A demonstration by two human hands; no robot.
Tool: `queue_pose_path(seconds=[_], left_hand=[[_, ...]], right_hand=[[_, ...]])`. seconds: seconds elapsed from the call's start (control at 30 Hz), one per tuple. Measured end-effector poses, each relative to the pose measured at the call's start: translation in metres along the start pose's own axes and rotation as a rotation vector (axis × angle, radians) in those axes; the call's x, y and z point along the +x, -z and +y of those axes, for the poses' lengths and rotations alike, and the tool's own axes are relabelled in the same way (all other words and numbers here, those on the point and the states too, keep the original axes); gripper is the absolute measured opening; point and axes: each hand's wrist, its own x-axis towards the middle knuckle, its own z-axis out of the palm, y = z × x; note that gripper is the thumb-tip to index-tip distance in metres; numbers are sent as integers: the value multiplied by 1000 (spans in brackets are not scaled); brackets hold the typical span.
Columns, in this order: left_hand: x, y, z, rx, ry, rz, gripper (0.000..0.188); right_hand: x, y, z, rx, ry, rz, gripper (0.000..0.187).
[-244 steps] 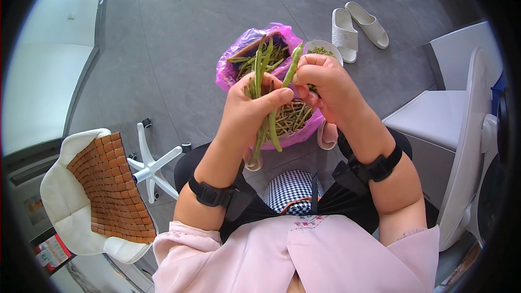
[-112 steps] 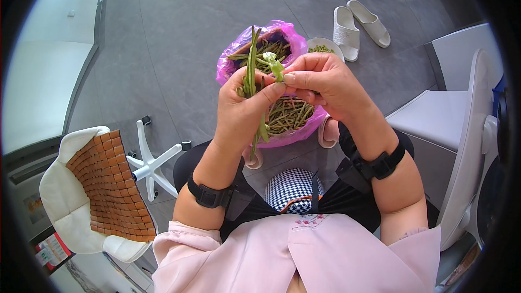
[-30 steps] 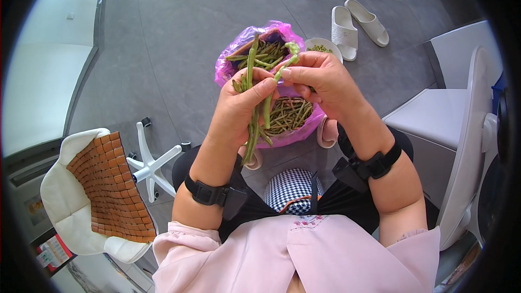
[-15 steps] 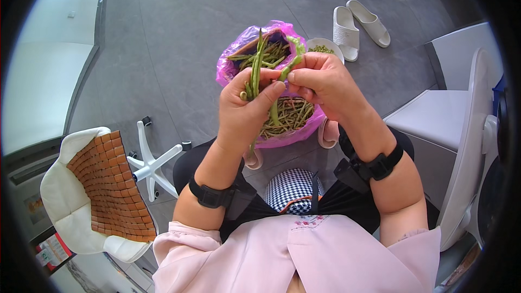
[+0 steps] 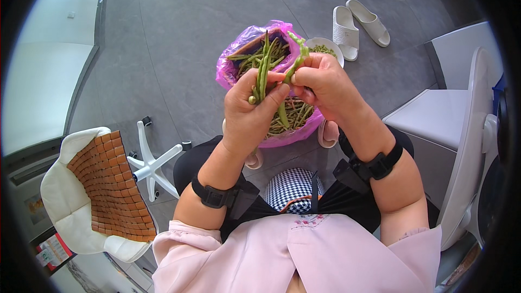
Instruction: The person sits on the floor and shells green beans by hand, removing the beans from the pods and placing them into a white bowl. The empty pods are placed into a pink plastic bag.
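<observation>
Both hands are being held close together in front of the body. By the left hand [image 5: 247, 106], curled nearly closed, a loose bunch of green bean pods [image 5: 264, 68] is being gripped, while an opened pod [image 5: 298, 59] is being steadied near its lower end at the thumb. The same pod is being pinched between the thumb and fingers of the right hand [image 5: 328, 82], its remaining fingers being curled inward; whether anything is being held in that palm cannot quite be told. Beneath the hands, two heaps of pods are being contained in pink plastic: a farther heap [image 5: 249, 65] and a nearer heap [image 5: 297, 115], both being partly covered by the hands. Just beyond the right hand, small green pieces [image 5: 321, 50] are being held in a white bowl [image 5: 340, 54]. Farther out on the gray floor [image 5: 201, 27], a pair of white slippers [image 5: 345, 31] is being left side by side. To the left, a white chair [image 5: 68, 201] is being partly covered by a brown mat [image 5: 119, 184]. Black straps [image 5: 214, 196] are being worn on both arms.
</observation>
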Motion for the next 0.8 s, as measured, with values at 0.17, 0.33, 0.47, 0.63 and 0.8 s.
queue_pose_path(seconds=[0.17, 0.33, 0.47, 0.63, 0.8], left_hand=[[1, 4, 9, -226, 227, -45, 14], [4, 3, 11, -178, 193, 18, 15], [4, 0, 10, -46, 105, 36, 16], [1, 0, 6, 40, 74, 40, 16], [2, -3, 13, -98, 136, 55, 16]], right_hand=[[1, 3, 0, 0, -56, -20, 10], [-1, 1, -1, 14, -68, 22, 7], [0, 3, 0, 41, -49, 0, 9], [1, 2, 4, -20, 28, 25, 7], [2, 4, 5, -27, 46, 13, 7]])
